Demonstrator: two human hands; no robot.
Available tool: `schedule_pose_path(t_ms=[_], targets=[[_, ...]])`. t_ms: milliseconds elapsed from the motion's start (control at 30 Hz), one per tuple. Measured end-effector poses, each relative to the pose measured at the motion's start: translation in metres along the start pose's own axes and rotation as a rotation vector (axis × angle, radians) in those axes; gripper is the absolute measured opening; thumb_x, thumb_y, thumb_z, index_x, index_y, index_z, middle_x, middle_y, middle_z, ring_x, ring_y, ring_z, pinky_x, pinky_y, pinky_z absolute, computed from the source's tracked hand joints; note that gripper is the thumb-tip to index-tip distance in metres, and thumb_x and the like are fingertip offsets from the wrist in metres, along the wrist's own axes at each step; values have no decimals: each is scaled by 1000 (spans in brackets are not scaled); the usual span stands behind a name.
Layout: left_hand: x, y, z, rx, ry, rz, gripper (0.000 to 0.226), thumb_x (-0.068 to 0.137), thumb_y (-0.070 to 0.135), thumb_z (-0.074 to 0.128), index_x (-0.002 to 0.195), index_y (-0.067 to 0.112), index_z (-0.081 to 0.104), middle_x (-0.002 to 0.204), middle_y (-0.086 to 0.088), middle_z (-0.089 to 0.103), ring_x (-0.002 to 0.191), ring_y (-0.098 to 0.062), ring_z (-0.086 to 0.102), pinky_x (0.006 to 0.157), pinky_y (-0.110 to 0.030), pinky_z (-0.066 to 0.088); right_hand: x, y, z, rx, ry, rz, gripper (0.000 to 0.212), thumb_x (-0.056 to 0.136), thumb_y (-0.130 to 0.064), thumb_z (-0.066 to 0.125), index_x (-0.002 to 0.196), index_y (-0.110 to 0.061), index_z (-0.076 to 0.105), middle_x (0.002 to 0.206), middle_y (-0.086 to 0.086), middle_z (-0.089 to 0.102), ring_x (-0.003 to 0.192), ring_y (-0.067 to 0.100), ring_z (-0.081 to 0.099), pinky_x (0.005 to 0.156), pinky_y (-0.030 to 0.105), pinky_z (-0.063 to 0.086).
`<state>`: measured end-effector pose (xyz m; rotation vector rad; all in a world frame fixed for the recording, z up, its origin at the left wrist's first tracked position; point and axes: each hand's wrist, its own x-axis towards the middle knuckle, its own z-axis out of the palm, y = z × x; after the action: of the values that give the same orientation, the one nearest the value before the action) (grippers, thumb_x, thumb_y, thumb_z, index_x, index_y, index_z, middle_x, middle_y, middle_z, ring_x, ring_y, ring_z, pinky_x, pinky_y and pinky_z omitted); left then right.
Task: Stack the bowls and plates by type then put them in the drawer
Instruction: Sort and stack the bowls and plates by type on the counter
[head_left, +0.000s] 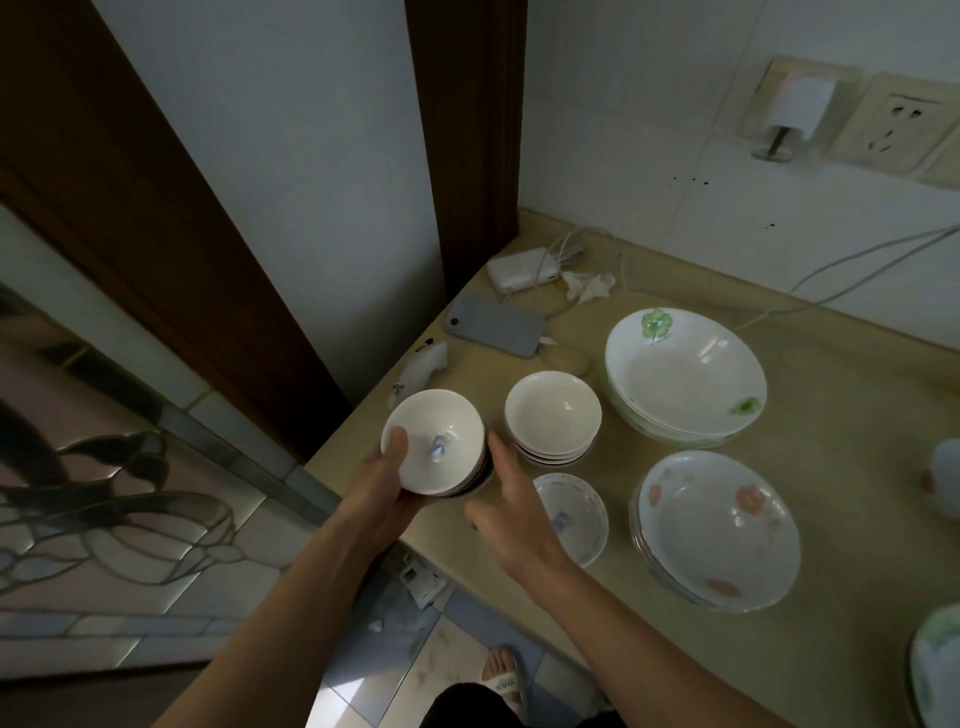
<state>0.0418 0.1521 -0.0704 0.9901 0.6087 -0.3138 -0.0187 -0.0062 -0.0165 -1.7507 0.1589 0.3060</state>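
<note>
Small white bowl stack (435, 447) with blue mark inside, tilted, held off counter's near-left edge. Plain bowl stack (552, 415) upright just right. Patterned small bowl (576, 512) near. Green-flower plates (684, 375) far right; pink-flower plates (719, 527) near right.

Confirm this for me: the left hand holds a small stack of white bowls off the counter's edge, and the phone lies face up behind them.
Not quite. In the head view the phone lies face down, its back and camera lens showing. The rest holds: the left hand holds the small stack of white bowls off the edge of the counter.
</note>
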Motion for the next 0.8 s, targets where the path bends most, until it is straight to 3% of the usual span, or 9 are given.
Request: schedule_pose_path(t_ms=[67,200,300,367,433,533,700,800], targets=[[1,0,0,35,-5,13,17,103,35,51,110,23,61,111,-11,71,96,-34,73,69,-49,61,0,3,0,1,-1,7,74,92,-7,62,127,-60,26,141,-21,34,112,-12,40,102,19,36],[0,1,-1,49,-17,8,18,104,36,50,112,23,60,119,-12,67,102,-35,71,69,-46,61,-3,6,2,1,-1,13,76,92,-7,62,130,-60,21,142,-26,28,125,-8,29,104,16,32],[-2,3,0,53,-6,27,17,103,35,51,111,23,60,113,-9,70,92,-27,75,66,-39,62,-5,7,4,7,-3,20,81,93,-8,63,148,-49,20,156,-16,31,141,3,29,118,29,33],[-2,4,-1,58,-1,34,18,103,35,52,113,22,60,112,-7,71,91,-24,75,66,-34,62,-6,7,6,5,-2,18,80,93,-8,63,147,-49,20,157,-14,35,147,10,29,122,40,32],[-3,4,-4,62,-3,43,20,103,35,51,114,21,60,115,-7,71,95,-23,74,67,-31,61,-7,6,8,1,11,0,77,93,-9,63,141,-52,22,152,-16,39,146,10,32,121,38,34],[-7,9,-7,92,-3,75,19,103,37,50,112,24,60,115,-6,70,95,-21,73,67,-27,60,-9,2,12,12,-5,-14,76,95,-9,63,150,-45,24,158,-11,37,147,11,33,121,36,34],[-15,25,-14,120,107,167,30,102,40,52,126,24,55,120,-7,64,106,-29,64,67,-34,59,-4,-10,14,32,-85,-69,78,94,-5,59,158,-36,25,156,-8,41,146,14,36,120,45,35],[-24,41,-22,120,92,207,18,101,42,53,114,35,61,121,-6,62,107,-32,64,62,-36,61,5,-24,12,119,-172,-154,74,91,5,56,155,-26,36,150,-6,49,142,7,43,119,36,37]])
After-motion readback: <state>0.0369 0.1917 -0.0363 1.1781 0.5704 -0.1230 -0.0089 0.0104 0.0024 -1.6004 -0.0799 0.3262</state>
